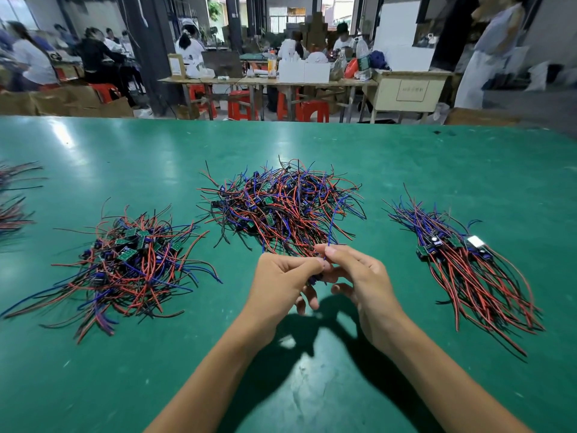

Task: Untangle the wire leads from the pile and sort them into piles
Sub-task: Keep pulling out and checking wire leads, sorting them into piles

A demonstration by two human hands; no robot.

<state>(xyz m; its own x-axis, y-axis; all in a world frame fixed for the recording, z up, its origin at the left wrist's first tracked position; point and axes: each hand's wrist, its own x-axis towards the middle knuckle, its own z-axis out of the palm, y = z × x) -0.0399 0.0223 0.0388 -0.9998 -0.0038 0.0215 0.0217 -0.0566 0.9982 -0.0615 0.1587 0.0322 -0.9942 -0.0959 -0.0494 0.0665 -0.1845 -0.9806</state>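
Pinching one small module with a blue lead (330,228) at lower centre, the left hand (282,281) and right hand (363,281) each have fingers (307,265) closed on it just above the green worktop (312,385). Combed bundle (465,270) at right and looser heap (131,264) at left look sorted. Beyond the hands, the tangled pile (282,206) at frame centre remains large; judged under halfway done.

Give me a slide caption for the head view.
Both hands pinch one blue wire lead before the tangled pile.
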